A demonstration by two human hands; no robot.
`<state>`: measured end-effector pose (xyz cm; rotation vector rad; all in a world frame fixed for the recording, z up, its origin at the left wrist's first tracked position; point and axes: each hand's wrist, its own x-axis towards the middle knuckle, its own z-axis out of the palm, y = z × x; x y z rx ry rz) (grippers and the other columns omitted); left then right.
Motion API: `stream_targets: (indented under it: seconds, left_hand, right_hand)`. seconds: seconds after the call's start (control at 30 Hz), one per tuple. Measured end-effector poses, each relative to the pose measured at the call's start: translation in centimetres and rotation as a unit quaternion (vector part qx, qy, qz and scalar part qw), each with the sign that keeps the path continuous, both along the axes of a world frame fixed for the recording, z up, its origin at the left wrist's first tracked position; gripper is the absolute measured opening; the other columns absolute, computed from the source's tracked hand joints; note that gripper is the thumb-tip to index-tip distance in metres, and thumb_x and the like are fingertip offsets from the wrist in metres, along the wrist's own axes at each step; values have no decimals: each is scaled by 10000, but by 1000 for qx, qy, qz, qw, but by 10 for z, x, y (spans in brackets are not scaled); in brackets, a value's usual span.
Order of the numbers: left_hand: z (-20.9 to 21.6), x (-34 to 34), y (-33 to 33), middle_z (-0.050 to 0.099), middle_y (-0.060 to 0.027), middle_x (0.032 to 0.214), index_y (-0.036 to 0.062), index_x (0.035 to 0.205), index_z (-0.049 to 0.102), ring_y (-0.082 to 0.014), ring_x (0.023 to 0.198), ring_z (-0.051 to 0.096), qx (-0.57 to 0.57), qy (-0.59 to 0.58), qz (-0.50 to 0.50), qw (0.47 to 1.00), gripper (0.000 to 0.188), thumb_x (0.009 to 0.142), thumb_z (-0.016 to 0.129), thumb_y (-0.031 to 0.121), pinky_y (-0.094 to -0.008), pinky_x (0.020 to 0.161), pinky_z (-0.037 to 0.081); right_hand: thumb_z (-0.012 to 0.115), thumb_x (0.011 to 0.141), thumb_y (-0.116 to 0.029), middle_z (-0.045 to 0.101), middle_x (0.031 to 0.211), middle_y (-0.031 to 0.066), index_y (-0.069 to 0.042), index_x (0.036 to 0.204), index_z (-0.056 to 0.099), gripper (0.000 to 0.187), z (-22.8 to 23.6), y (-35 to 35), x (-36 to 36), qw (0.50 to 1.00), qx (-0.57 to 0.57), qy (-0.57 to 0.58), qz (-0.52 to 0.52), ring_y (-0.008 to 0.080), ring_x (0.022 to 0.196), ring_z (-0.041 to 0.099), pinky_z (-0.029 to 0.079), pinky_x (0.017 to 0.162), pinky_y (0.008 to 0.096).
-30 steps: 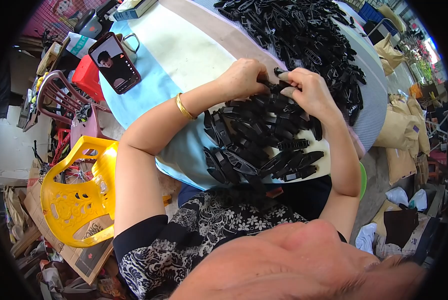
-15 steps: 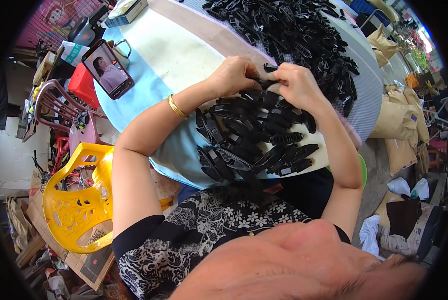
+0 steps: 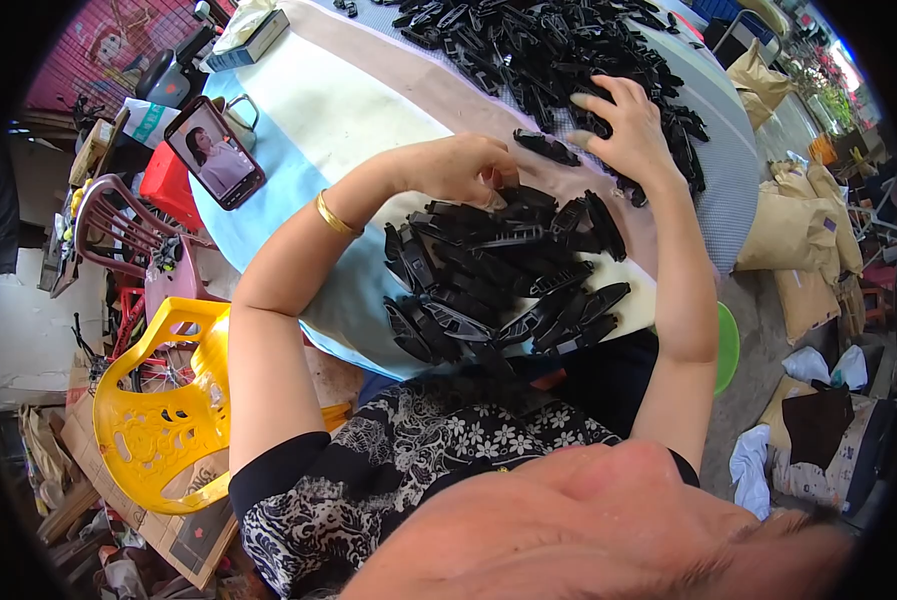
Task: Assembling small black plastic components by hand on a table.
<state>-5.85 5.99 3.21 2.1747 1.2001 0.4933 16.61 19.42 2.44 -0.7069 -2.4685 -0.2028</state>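
Observation:
My left hand point(image 3: 456, 168), a gold bangle on its wrist, is at the upper edge of a near heap of long black plastic pieces point(image 3: 508, 240). Its fingers are curled inward and closed, and whatever may be between them is hidden. Over the near side of a bigger heap of similar black pieces point(image 3: 548, 50), my right hand point(image 3: 623, 130) is open, fingers spread. A single black piece point(image 3: 546, 147) lies on the cloth between my two hands. These pieces are narrow, some with slots; their exact kind does not show.
A striped cloth covers the round table point(image 3: 318, 110). A phone point(image 3: 214, 152), a mug point(image 3: 240, 115) and a tissue box point(image 3: 248, 40) stand at its left. Beside me are a yellow chair point(image 3: 158, 430) and a green tub point(image 3: 728, 348). Brown sacks point(image 3: 793, 230) stand at the right.
My hands were together above the near heap and have parted. The right hand has moved up to the far heap and opened. My left hand has stayed near the close heap.

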Motion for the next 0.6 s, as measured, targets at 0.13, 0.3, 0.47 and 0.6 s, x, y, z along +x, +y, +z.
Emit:
stream_targets:
  seconds: [0.13, 0.3, 0.47, 0.6]
  left_hand:
    - [5, 6, 25, 589, -144, 925, 5, 985, 620, -260, 829, 586, 83, 25, 50, 995, 245, 763, 614, 111, -341, 742, 478]
    - [-19, 26, 53, 599, -140, 891, 53, 927, 656, -324, 923, 563, 199, 83, 82, 973, 266, 686, 662, 165, -396, 820, 464]
    - [-21, 25, 43, 598, -143, 893, 52, 920, 653, -329, 914, 563, 180, 77, 84, 977, 253, 695, 657, 165, -398, 805, 462]
    - [-19, 13, 28, 572, -151, 863, 2, 895, 607, -335, 877, 538, 165, 63, 75, 981, 221, 699, 642, 99, -393, 795, 445]
  right_hand:
    - [715, 687, -341, 427, 1336, 69, -250, 1120, 629, 451, -7, 25, 14, 995, -70, -41, -50, 261, 1286, 316, 274, 1023, 488]
    - [689, 731, -289, 440, 1337, 84, -230, 1138, 619, 417, -10, 60, 44, 991, -87, 7, -102, 267, 1267, 358, 292, 1020, 480]
    - [670, 770, -283, 543, 1232, 97, -128, 1097, 637, 364, -20, 78, 56, 990, -96, 74, -72, 282, 1178, 458, 348, 998, 395]
    - [628, 809, -284, 559, 1197, 137, -98, 1047, 651, 303, -23, 76, 43, 989, -92, 102, -59, 294, 1147, 478, 368, 981, 376]
